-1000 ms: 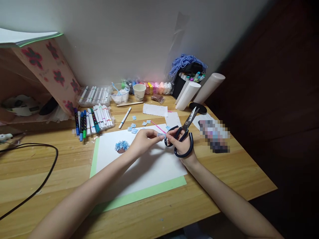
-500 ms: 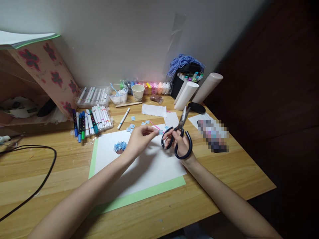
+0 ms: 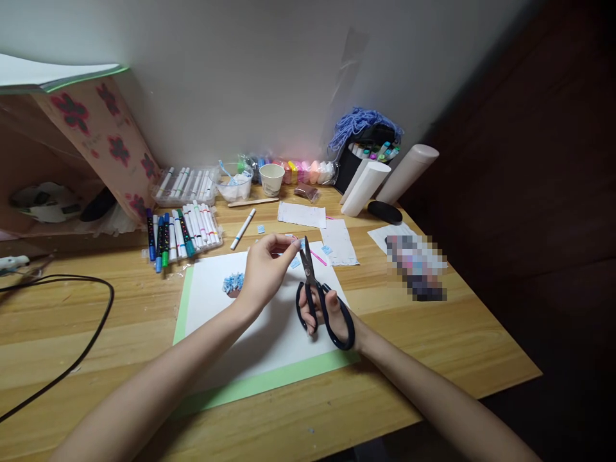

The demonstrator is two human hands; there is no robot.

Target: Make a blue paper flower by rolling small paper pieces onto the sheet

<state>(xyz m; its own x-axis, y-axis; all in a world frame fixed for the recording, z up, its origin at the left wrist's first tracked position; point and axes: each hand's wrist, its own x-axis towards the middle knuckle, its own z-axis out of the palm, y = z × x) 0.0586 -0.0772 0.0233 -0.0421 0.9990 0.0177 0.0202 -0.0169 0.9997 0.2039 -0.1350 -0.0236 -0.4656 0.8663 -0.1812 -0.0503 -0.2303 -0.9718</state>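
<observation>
Between thumb and fingertips, my left hand (image 3: 269,273) pinches a small piece of blue paper (image 3: 303,243). My right hand (image 3: 332,311) grips black-handled scissors (image 3: 309,266) through their loops, the blades pointing up and touching or very near that piece. Both hands are over a white sheet (image 3: 269,346) that lies on green paper (image 3: 260,380). A clump of crumpled blue bits above a brown shape (image 3: 233,283) is on the sheet, left of my left wrist. Loose blue squares (image 3: 326,250) and a pink stick (image 3: 318,257) lie just beyond the scissors.
Markers (image 3: 185,237) fill a clear tray at the left, with a single marker (image 3: 243,229) beside it. Behind stand a paper cup (image 3: 272,179) and a bowl (image 3: 235,186). White paper strips (image 3: 302,214) lie mid-table. Bottles (image 3: 366,187) stand back right; a black cable (image 3: 108,314) curves at left.
My right hand has brought the scissors left and down from beside the blue piece, their blades now at it. My left hand has shifted slightly left and up, still pinching the piece.
</observation>
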